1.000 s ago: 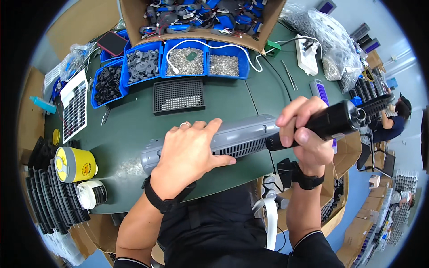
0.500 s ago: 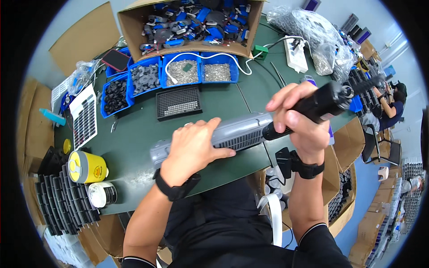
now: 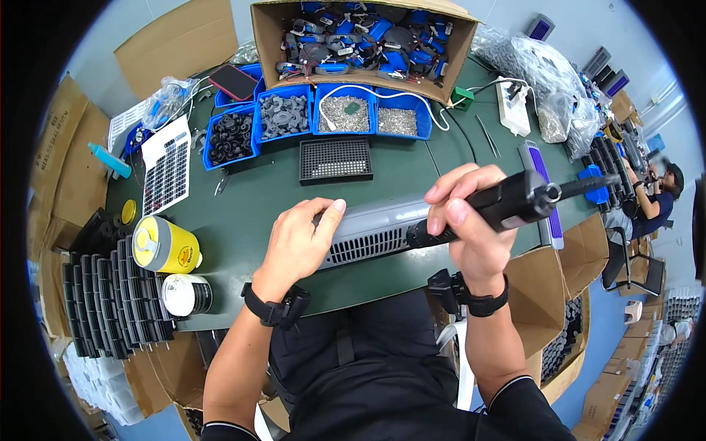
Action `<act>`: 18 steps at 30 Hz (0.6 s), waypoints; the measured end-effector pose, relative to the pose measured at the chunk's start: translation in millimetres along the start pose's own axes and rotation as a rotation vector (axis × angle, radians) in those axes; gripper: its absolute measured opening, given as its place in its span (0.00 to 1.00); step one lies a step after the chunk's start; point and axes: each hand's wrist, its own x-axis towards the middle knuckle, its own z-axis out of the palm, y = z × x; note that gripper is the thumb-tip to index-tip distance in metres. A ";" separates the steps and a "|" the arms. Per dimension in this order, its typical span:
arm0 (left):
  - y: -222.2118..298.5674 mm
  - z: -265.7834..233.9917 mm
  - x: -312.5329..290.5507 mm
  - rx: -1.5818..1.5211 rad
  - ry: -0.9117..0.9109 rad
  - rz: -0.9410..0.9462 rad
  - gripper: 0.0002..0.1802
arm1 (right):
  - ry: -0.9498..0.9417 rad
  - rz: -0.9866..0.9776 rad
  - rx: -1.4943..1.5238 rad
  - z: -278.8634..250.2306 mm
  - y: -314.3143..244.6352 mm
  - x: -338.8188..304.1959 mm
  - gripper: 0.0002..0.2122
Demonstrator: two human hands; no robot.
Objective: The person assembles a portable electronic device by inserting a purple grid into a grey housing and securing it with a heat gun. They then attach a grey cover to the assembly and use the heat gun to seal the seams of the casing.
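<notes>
A long grey plastic housing [image 3: 379, 219] with a slotted side lies across the near part of the bench, its slots facing me. My left hand [image 3: 300, 239] is closed round its left end, the thumb along the top. In my right hand [image 3: 478, 235] is a black electric screwdriver [image 3: 515, 200], gripped with bent fingers and tilted nearly flat. Its nose points left, against or just in front of the housing's right end; whether it touches I cannot tell. The bit is hidden.
Blue bins [image 3: 283, 117] of small grey, black and metal parts line the back, below a carton [image 3: 268, 44] of blue-and-grey parts. A black perforated tray [image 3: 336, 162] sits mid-bench. Yellow cup [image 3: 184, 246] and stacked black parts [image 3: 110, 301] stand left. Tweezers [image 3: 487, 136] lie right; a co-worker [image 3: 654, 198] sits beyond.
The housing has rolled so its slotted side faces me more. My left hand has shifted its grip, its thumb moving from the slots to the top. The whole view has swung slightly left.
</notes>
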 end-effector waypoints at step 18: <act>-5.4 5.6 3.8 -0.032 0.042 0.021 0.26 | 0.201 0.091 -0.443 30.9 12.1 5.7 0.10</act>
